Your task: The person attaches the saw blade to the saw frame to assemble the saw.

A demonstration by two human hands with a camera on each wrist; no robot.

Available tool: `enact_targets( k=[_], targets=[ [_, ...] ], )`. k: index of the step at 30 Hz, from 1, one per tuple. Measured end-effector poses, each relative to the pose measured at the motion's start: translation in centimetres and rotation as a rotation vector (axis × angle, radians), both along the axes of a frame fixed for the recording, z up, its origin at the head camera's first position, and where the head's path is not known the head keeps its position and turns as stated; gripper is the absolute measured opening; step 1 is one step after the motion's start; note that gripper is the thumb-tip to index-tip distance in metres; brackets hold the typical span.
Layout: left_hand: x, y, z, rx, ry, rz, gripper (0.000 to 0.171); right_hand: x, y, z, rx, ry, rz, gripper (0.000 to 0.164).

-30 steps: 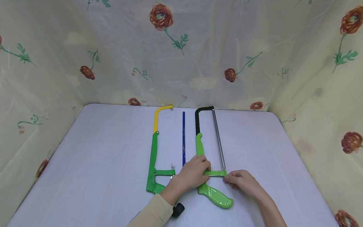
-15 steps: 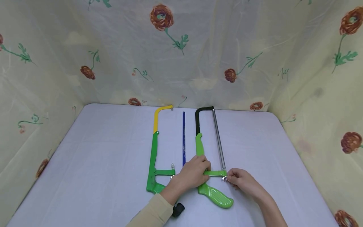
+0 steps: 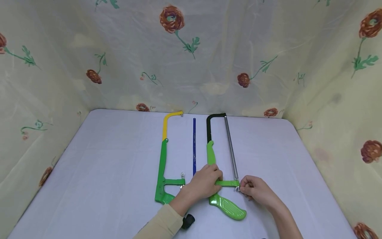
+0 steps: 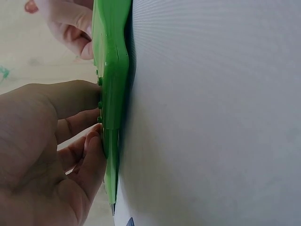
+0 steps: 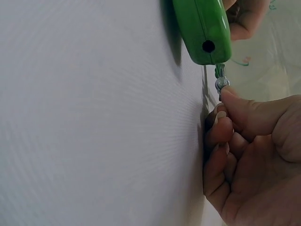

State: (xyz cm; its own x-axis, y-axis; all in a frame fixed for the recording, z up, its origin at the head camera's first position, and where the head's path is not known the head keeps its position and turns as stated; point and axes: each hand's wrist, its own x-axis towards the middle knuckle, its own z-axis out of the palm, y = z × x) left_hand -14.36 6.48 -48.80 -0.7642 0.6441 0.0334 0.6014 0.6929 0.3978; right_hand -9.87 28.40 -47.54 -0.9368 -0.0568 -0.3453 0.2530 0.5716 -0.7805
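Observation:
A light green hacksaw (image 3: pixel 211 154) with a black front arm lies on the table, a grey blade (image 3: pixel 230 146) fitted along its right side. My left hand (image 3: pixel 204 182) grips its frame by the crossbar; in the left wrist view, fingers and thumb (image 4: pixel 94 162) lie against the green frame. At the crossbar's right end sits a silver wing nut (image 3: pixel 237 189). My right hand (image 3: pixel 258 192) pinches at this nut with curled fingers. Seen from the right wrist, the thumb (image 5: pixel 244 110) touches the wing nut (image 5: pixel 222 84), just past the handle's end.
To the left lies a second hacksaw frame (image 3: pixel 161 162), green and yellow, with no blade across it; my left forearm covers its handle. A loose blue blade (image 3: pixel 194 146) lies between the two saws. A black round object (image 3: pixel 188 221) shows beside my left sleeve.
My right fingers have shifted slightly up and right around the wing nut, whose wings now stand at a different angle. The left hand and both saws stay in place.

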Motion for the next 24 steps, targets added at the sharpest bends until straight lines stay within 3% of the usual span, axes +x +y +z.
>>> enact_targets(
  k=[9,16,24],
  targets=[
    [0.07,-0.02,0.02,0.005,0.001,0.003,0.017,0.03,0.29,0.0,-0.033,0.013,0.043,0.009],
    [0.1,-0.27,0.13,0.012,-0.003,0.007,0.016,0.16,0.33,-0.2,0.036,0.034,0.08,0.007],
    [0.02,-0.47,-0.06,0.017,-0.011,0.008,0.016,0.55,-0.02,-0.18,0.078,0.033,0.05,0.008]
  ],
)
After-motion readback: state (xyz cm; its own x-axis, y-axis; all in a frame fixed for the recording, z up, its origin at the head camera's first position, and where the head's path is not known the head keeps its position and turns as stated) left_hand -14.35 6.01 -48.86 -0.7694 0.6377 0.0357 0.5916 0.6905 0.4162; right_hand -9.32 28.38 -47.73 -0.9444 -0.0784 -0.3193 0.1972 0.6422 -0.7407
